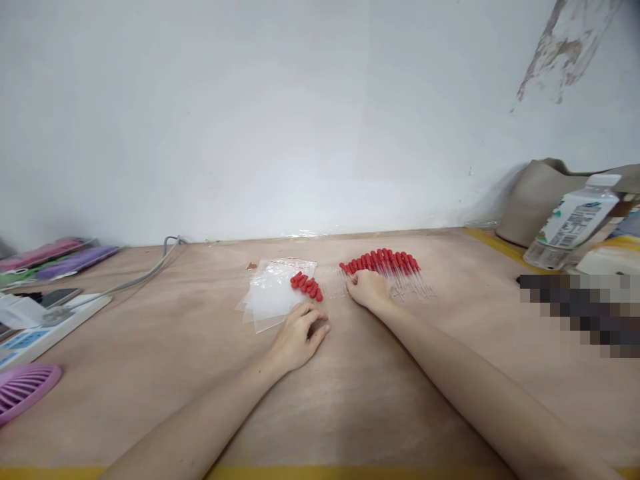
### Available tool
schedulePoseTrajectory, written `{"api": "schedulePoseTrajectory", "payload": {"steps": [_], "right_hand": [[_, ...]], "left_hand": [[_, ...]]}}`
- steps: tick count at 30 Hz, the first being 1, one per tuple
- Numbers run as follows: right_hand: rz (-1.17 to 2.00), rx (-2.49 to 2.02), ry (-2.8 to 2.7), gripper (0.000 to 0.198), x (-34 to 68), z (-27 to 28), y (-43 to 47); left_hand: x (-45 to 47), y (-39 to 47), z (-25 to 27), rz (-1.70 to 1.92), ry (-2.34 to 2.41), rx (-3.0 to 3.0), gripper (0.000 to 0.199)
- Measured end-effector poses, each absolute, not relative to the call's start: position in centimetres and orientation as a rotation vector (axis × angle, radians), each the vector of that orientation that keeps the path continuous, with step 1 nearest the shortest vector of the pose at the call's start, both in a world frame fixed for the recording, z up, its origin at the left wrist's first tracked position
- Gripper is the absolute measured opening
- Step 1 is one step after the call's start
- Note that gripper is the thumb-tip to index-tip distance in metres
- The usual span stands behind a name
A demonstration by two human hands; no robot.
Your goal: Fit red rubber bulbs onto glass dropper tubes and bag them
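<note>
My right hand (370, 288) is closed at the left end of a row of droppers (385, 257) with red rubber bulbs and thin clear stems. Its fingertips are among the stems, and what they hold, if anything, is hidden. A smaller group of red-bulbed droppers (306, 285) lies to the left, bulbs partly over a stack of clear plastic zip bags (273, 293), stems pointing right. Just below these bulbs, my left hand (300, 337) rests on the table with loosely bent fingers and thumb apart, holding nothing.
A power strip (55, 327) with a grey cable (145, 277), a phone (61, 297) and a purple slotted object (27, 390) are at the left. Coloured packets (75, 261) lie behind them. At the right stand a plastic bottle (570, 223) and a beige bag (525, 200).
</note>
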State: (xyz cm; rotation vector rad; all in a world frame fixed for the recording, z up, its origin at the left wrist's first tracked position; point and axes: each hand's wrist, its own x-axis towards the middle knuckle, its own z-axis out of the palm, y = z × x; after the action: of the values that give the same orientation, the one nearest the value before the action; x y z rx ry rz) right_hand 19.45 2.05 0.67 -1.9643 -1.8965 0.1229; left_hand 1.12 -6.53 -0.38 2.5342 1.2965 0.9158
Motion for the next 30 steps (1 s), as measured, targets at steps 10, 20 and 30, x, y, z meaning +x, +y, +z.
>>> {"api": "schedulePoseTrajectory", "payload": {"steps": [10,20,30], "right_hand": [[0.224,-1.981,-1.877,0.025,19.67,0.72,2.29],[0.238,-1.995,-1.886,0.026,19.59,0.97,2.18],[0.209,-2.005,-1.949,0.035,19.32,1.13,2.15]], "left_hand": [[1.14,-6.55,-0.35,0.896,1.322,2.531,0.015],[1.12,-6.51,-0.4,0.905,1.301,2.535,0.014],[1.08,-6.51,-0.44,0.892,1.297,2.538,0.014]]}}
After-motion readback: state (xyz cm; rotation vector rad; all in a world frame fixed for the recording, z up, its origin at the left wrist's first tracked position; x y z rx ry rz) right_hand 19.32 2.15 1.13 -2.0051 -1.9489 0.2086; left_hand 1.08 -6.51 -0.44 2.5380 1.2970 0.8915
